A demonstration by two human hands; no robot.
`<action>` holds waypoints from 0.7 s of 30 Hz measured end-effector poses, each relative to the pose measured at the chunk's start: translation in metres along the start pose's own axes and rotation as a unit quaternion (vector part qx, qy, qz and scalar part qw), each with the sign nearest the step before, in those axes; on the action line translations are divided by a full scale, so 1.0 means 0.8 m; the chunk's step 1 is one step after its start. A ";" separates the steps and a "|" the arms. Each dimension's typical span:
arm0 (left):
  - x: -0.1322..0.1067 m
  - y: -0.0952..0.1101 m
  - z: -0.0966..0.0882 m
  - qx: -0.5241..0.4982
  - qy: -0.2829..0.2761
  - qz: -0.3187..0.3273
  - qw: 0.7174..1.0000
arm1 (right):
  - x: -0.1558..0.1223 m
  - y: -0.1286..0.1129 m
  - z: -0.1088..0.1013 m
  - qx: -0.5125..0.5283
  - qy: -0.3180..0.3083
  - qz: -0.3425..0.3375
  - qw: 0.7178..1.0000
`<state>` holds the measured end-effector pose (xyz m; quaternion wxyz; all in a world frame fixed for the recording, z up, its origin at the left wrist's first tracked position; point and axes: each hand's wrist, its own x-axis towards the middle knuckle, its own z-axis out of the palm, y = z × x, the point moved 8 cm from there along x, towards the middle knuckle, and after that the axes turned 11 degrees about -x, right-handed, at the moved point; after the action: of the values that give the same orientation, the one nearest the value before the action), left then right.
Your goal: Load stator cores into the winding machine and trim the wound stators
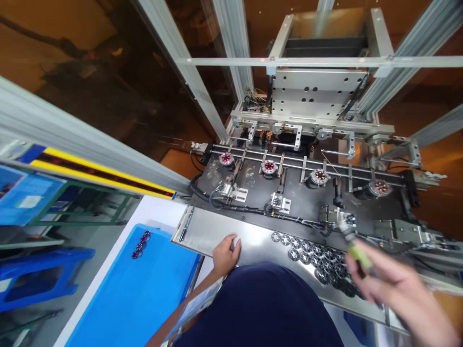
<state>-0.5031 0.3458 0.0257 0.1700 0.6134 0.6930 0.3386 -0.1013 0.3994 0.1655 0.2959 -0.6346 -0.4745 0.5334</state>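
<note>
My left hand (225, 254) rests on the steel shelf (210, 233) in front of a winding machine, its fingers curled loosely with nothing visible in them. My right hand (394, 284), blurred by motion, pinches a small tool with a green handle (358, 253) and a metal tip that points toward the machine bed. Several round stator cores (311, 250) lie loose on the shelf just left of that hand. Four wound stators sit on spindles on the black bed, among them a red one (226, 158) and a copper one (319, 177).
A blue tray (144, 294) with a few dark wound parts (140, 245) lies at lower left on a white bench. Aluminium frame rails (318, 61) surround the machine. A blue stool (39, 277) and a blue bin (25, 197) stand at far left.
</note>
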 end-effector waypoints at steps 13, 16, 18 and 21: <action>0.025 -0.037 -0.078 0.015 0.014 -0.128 0.992 | 0.017 0.028 0.371 -0.638 -0.188 -0.202 0.719; 0.058 -0.068 -0.136 0.053 0.036 -0.183 0.981 | 0.012 0.029 0.368 -0.673 -0.145 -0.222 0.690; 0.071 -0.095 -0.167 0.081 0.045 -0.229 0.969 | 0.009 0.028 0.365 -0.685 -0.127 -0.239 0.676; 0.071 -0.126 -0.190 0.107 0.032 -0.288 0.951 | 0.006 0.022 0.364 -0.679 -0.120 -0.282 0.668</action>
<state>-0.6867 0.3592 0.0758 0.1713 0.3911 0.8774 0.2186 -0.3749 0.3589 0.0738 -0.1398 -0.4268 -0.8930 0.0269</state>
